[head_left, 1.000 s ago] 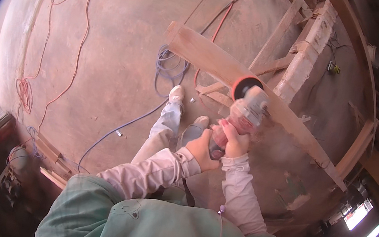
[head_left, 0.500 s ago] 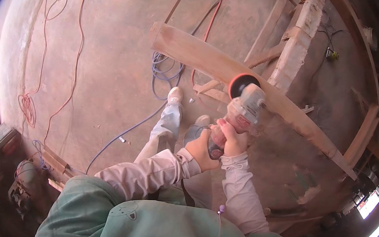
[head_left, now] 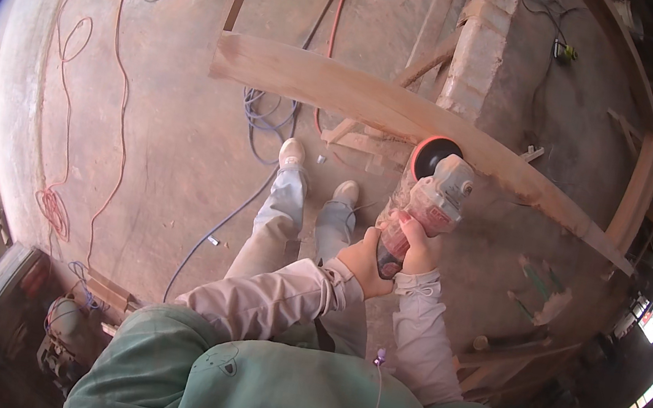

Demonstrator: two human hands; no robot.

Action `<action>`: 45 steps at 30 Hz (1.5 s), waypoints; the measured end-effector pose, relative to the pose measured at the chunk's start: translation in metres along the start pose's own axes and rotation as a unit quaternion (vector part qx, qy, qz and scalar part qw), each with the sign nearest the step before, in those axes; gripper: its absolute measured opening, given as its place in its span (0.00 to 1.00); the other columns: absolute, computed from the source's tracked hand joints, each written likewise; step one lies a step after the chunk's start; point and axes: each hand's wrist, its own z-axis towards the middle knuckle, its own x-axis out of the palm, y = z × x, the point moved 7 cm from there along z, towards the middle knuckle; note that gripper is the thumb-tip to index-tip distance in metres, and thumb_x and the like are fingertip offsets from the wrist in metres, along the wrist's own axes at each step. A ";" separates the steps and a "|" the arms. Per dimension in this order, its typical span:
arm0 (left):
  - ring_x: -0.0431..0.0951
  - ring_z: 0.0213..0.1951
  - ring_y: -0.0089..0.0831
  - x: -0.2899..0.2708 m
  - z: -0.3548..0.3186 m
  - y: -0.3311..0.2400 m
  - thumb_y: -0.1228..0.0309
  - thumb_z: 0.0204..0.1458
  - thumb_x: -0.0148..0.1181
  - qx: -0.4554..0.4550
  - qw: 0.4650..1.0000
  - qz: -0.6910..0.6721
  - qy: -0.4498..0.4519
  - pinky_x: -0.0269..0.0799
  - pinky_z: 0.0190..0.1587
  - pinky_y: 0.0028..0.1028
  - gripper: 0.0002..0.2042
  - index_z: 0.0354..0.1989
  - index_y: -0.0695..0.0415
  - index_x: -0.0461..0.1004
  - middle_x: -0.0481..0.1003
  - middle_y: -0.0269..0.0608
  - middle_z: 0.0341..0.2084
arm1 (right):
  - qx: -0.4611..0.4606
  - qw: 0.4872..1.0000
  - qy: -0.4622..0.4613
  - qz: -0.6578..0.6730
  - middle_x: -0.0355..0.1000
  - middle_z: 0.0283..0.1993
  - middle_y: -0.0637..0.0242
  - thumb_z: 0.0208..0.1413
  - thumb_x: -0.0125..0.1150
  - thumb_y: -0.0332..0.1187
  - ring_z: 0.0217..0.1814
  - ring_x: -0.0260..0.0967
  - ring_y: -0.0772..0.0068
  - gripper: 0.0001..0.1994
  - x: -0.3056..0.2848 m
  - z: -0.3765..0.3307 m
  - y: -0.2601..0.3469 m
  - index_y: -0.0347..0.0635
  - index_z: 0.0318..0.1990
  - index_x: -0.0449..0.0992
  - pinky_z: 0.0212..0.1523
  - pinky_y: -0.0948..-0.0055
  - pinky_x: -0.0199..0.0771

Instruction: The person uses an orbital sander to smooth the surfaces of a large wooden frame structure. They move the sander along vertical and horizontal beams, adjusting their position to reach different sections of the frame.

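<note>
A dusty concrete floor (head_left: 164, 153) spreads beneath the person, with a tangled orange cable (head_left: 52, 212) between eight and nine o'clock from the view's centre and a loosely coiled blue hose (head_left: 264, 113) between ten and eleven. A long wooden plank (head_left: 303, 85) runs from between ten and eleven to three. The power sander (head_left: 436, 200) sits toward two: the left hand (head_left: 366, 263) wraps its rear end, the right hand (head_left: 420, 251) clasps its body. Just past twelve from the hands, its orange-rimmed disc (head_left: 434, 154) overlaps the plank's near edge; contact is unclear.
</note>
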 end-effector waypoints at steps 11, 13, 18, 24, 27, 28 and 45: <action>0.75 0.47 0.34 -0.033 -0.027 0.020 0.61 0.33 0.76 0.026 0.981 -0.160 -0.106 0.70 0.47 0.31 0.39 0.52 0.62 0.58 0.72 0.48 0.44 | -0.045 0.982 0.112 -0.146 0.73 0.37 0.64 0.42 0.66 0.26 0.35 0.73 0.75 0.17 0.076 -0.002 -0.008 0.33 0.41 0.70 0.37 0.74 0.76; 0.76 0.46 0.36 -0.011 -0.019 0.007 0.61 0.33 0.76 -0.022 0.989 -0.135 -0.054 0.71 0.46 0.33 0.37 0.49 0.61 0.60 0.73 0.48 0.43 | -0.041 0.989 0.075 -0.121 0.74 0.33 0.64 0.43 0.65 0.24 0.33 0.75 0.72 0.12 0.034 0.005 -0.007 0.32 0.37 0.74 0.36 0.74 0.77; 0.78 0.37 0.53 0.042 0.008 -0.021 0.57 0.32 0.71 -0.034 0.999 0.011 0.027 0.73 0.39 0.40 0.38 0.50 0.60 0.57 0.75 0.56 0.33 | -0.031 0.999 -0.006 -0.027 0.73 0.29 0.65 0.46 0.64 0.24 0.27 0.73 0.74 0.09 -0.038 0.000 0.026 0.31 0.35 0.74 0.30 0.73 0.75; 0.77 0.43 0.36 0.006 -0.007 0.006 0.61 0.32 0.76 -0.012 0.995 -0.086 -0.057 0.71 0.45 0.33 0.38 0.51 0.59 0.59 0.74 0.49 0.39 | -0.059 0.989 0.112 -0.079 0.71 0.26 0.69 0.45 0.64 0.23 0.26 0.69 0.79 0.06 0.025 0.011 0.011 0.34 0.32 0.74 0.34 0.74 0.74; 0.78 0.41 0.39 -0.025 -0.019 0.011 0.57 0.32 0.75 0.106 0.969 -0.135 -0.178 0.73 0.43 0.34 0.38 0.49 0.60 0.58 0.74 0.50 0.37 | -0.088 0.958 0.103 -0.254 0.74 0.38 0.52 0.32 0.74 0.39 0.39 0.75 0.55 0.29 0.068 0.013 -0.017 0.34 0.41 0.67 0.39 0.63 0.74; 0.78 0.42 0.39 -0.027 -0.020 0.009 0.57 0.31 0.75 0.092 0.967 -0.157 -0.178 0.72 0.43 0.34 0.39 0.49 0.60 0.58 0.74 0.50 0.38 | -0.091 0.954 0.085 -0.271 0.74 0.38 0.50 0.31 0.74 0.40 0.40 0.75 0.51 0.30 0.070 0.010 -0.011 0.34 0.41 0.66 0.39 0.60 0.74; 0.77 0.36 0.55 0.028 0.022 -0.033 0.57 0.30 0.70 0.005 1.000 0.024 0.009 0.73 0.40 0.42 0.41 0.52 0.62 0.56 0.75 0.59 0.31 | -0.015 0.997 0.014 -0.068 0.73 0.34 0.58 0.47 0.64 0.30 0.30 0.74 0.66 0.14 -0.033 0.019 0.033 0.30 0.39 0.72 0.33 0.69 0.76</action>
